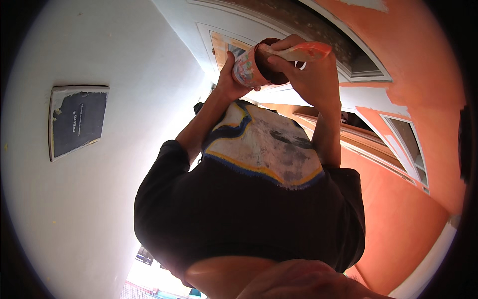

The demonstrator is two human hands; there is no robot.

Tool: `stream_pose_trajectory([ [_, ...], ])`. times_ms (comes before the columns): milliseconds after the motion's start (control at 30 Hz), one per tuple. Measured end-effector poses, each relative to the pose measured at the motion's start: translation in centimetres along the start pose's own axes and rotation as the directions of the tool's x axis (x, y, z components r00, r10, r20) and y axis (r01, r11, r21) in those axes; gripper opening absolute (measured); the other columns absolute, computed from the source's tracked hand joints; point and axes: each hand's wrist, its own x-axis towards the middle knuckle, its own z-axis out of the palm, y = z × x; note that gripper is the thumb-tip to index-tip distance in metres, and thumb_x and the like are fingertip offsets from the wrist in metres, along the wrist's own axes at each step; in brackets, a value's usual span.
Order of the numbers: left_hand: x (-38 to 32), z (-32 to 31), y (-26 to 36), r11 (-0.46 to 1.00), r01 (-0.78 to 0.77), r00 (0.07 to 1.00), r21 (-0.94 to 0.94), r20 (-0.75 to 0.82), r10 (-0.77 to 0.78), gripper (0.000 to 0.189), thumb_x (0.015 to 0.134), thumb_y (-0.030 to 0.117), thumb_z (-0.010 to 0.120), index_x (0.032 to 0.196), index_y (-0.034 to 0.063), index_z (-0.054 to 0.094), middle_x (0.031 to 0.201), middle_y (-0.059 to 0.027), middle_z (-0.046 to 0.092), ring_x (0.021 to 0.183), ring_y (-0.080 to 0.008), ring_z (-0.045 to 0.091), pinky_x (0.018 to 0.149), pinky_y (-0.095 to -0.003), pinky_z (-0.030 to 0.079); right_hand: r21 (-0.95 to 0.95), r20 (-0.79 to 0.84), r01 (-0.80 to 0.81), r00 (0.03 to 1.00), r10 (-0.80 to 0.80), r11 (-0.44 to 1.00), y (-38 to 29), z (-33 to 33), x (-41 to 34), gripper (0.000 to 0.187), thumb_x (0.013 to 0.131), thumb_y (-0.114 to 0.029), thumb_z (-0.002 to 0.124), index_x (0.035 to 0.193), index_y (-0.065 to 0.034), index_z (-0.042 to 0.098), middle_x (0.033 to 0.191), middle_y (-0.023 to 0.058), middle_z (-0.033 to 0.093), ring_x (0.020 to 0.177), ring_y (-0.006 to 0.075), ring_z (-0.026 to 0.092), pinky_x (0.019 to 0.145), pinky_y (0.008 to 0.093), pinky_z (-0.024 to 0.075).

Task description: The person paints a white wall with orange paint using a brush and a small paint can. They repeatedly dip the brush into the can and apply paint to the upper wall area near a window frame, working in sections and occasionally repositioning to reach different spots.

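My left hand (231, 76) grips a paint can (248, 69) from its side and underside, thumb along the outer wall. The can is tilted, with its mouth turned towards my right hand, and paint is smeared over its printed label. In my right hand (310, 80) is what looks like a paintbrush (304, 52), pinched between thumb and fingers at the can's mouth. Its pale handle is stained orange at the wide outer end. The other end reaches into the can, where the bristles and any paint are hidden.
A pale wall (123, 56) with a dark panel cover (80, 121) rises on the left. On the right stands an orange-painted wall (396, 209) with white-framed openings (407, 145). Another recessed opening (325, 30) lies beyond the can.
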Motion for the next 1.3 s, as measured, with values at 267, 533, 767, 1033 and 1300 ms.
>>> stream_pose_trajectory([
  [267,-0.2,-0.2,0.1,0.999,-0.011,1.0,-0.035,-0.008,0.011,0.079,0.098,0.079,0.025,0.145,0.0205,0.05,0.132,-0.0105,0.06,0.102,-0.0317,0.061,0.068,-0.0423,0.046,0.263,-0.156,0.063,0.988,-0.022,0.963,-0.1,-2.1,-0.6,0.017,0.082,-0.002,0.083,0.098,-0.0004,0.076,0.093,0.0058,0.076,0.083,0.0137,0.071,0.077,0.0284,0.0562],
  [533,-0.1,-0.7,0.1,0.992,-0.01,0.967,-0.129,0.252,0.043,0.063,0.103,0.062,0.041,0.14,0.0126,0.056,0.127,-0.0127,0.069,0.105,-0.0328,0.069,0.067,-0.0488,0.057,-0.126,-0.138,0.517,0.836,-0.531,0.847,1.0,-0.7,-0.3,0.027,0.076,-0.004,0.085,0.101,-0.006,0.077,0.094,0.0081,0.077,0.08,0.0239,0.075,0.068,0.0314,0.0586],
  [767,0.2,-0.8,0.4,0.997,-0.058,0.986,-0.041,0.152,0.063,0.067,0.098,0.069,0.042,0.142,0.0186,0.052,0.127,-0.0096,0.063,0.1,-0.0314,0.063,0.066,-0.0425,0.046,-0.23,-0.314,0.503,0.772,-0.552,0.833,1.3,0.4,-0.7,0.028,0.072,-0.004,0.088,0.098,-0.0052,0.076,0.096,0.0103,0.077,0.083,0.025,0.075,0.069,0.0325,0.0597],
  [1033,-0.2,-0.1,0.3,0.993,-0.115,0.99,0.009,0.078,0.114,0.068,0.099,0.068,0.04,0.144,0.0183,0.05,0.131,-0.0097,0.061,0.105,-0.0309,0.06,0.069,-0.0416,0.045,-0.234,-0.413,0.511,0.718,-0.56,0.827,2.1,0.8,-0.8,0.03,0.072,-0.004,0.087,0.101,-0.0079,0.078,0.092,0.0032,0.077,0.075,0.0209,0.072,0.063,0.0291,0.0566],
  [1300,-0.8,-0.2,0.2,0.992,-0.126,0.991,0.007,0.036,0.126,0.07,0.101,0.068,0.029,0.145,0.0172,0.049,0.132,-0.0113,0.06,0.103,-0.0315,0.059,0.071,-0.0438,0.045,0.199,-0.36,0.205,0.925,-0.123,0.958,0.7,-0.6,-2.8,0.02,0.083,-0.003,0.085,0.099,0.0005,0.073,0.091,0.0084,0.075,0.081,0.0164,0.071,0.074,0.0284,0.0555],
])
